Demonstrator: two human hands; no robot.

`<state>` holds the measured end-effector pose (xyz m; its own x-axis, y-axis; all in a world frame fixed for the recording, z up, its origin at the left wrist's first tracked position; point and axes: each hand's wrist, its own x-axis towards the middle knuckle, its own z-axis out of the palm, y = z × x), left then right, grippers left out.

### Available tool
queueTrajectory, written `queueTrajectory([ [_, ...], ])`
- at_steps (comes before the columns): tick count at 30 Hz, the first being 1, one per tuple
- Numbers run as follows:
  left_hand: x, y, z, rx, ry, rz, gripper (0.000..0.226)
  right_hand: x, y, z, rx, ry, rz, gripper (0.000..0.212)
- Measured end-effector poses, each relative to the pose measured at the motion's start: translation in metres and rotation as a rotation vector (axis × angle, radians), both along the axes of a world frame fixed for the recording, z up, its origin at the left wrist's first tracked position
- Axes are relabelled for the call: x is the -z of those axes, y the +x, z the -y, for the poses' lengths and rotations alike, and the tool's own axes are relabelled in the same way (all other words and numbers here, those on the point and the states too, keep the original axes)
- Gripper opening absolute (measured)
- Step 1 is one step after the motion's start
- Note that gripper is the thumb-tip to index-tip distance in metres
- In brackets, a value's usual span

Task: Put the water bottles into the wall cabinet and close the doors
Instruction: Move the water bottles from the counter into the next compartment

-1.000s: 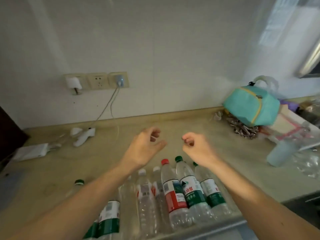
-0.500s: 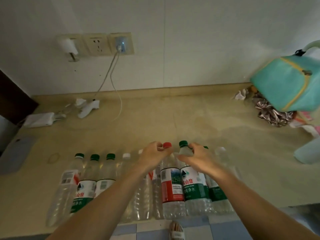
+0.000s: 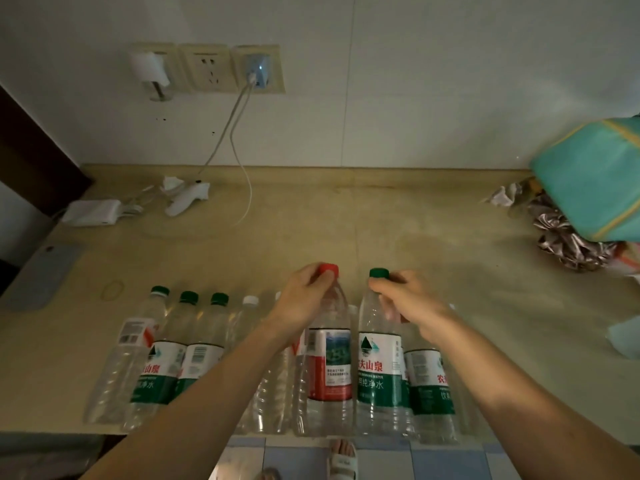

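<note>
**Water bottles: both hands at the necks, lift pending**

Water bottles (image 3: 194, 355) stand in a row along the front edge of the counter (image 3: 346, 230); the wall cabinet is out of view. Your left hand (image 3: 304, 299) is curled round the neck of the red-capped bottle (image 3: 329, 362), your right hand (image 3: 408, 299) round the neck of the green-capped bottle (image 3: 377, 358). Judgement: step in hand is the pickup. Grip below the cap ring and lift straight up so the neighbours touching them don't topple. Labels: the green one reads "农夫山泉", "DRINKING WATER" and "纯净水". The red label's small print is unreadable. Bottles look empty, so probably light and easy to tip.
</note>
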<state>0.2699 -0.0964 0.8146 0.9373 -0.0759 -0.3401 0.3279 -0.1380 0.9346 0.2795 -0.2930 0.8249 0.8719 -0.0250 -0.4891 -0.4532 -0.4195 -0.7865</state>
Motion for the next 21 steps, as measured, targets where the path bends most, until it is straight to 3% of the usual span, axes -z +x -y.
queueTrajectory([
  [5, -0.035, 0.028, -0.003, -0.072, -0.105, 0.087, 0.021, -0.045, 0.026, 0.005, 0.026, -0.085, 0.236, 0.024],
  [11, -0.065, 0.062, -0.002, -0.098, 0.187, 0.496, 0.022, -0.067, 0.057, 0.004, 0.002, -0.265, 0.629, 0.015],
  [14, -0.056, 0.071, -0.003, -0.112, 0.288, 0.561, 0.035, -0.055, 0.062, -0.004, -0.08, -0.33, 0.685, 0.029],
  [21, -0.022, 0.082, -0.01, -0.179, 0.407, 0.552, 0.041, -0.025, 0.065, -0.006, -0.152, -0.248, 0.675, 0.028],
])
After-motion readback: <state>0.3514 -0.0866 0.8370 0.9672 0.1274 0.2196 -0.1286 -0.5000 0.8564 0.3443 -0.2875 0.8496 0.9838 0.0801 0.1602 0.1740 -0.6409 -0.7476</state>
